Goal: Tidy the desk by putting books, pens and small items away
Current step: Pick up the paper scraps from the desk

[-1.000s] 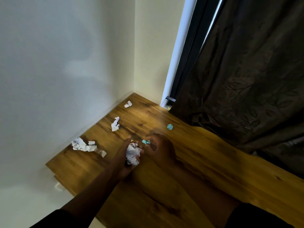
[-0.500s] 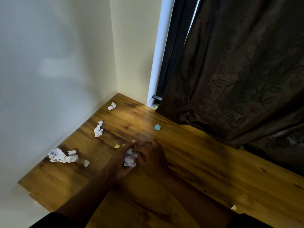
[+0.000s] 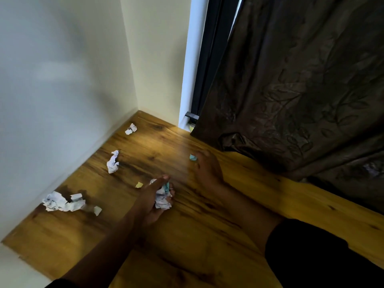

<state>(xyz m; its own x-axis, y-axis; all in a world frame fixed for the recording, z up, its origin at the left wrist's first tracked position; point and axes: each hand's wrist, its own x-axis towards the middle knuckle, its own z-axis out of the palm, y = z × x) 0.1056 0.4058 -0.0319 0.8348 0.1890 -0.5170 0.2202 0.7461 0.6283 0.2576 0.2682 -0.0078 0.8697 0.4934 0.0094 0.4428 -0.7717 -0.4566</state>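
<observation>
My left hand (image 3: 152, 199) cups a wad of crumpled white paper (image 3: 162, 199) with a teal scrap on top, just above the wooden desk (image 3: 207, 235). My right hand (image 3: 207, 169) stretches forward, blurred, its fingertips at a small teal paper ball (image 3: 192, 157); whether they grip it cannot be told. Loose on the desk lie a crumpled white paper (image 3: 112, 162), a smaller white ball (image 3: 131, 129) near the corner, a pile of torn white paper (image 3: 62, 202) at the left edge and a tiny yellow scrap (image 3: 139, 185).
White walls (image 3: 62, 90) meet at the desk's far corner. A dark patterned curtain (image 3: 301, 90) hangs over the desk's far right side beside a black window frame (image 3: 209, 59). The desk's left edge (image 3: 12, 244) drops off near the torn paper.
My right hand left the wad in my left hand and reached forward to the teal ball. The teal scrap now sits in the left hand's wad.
</observation>
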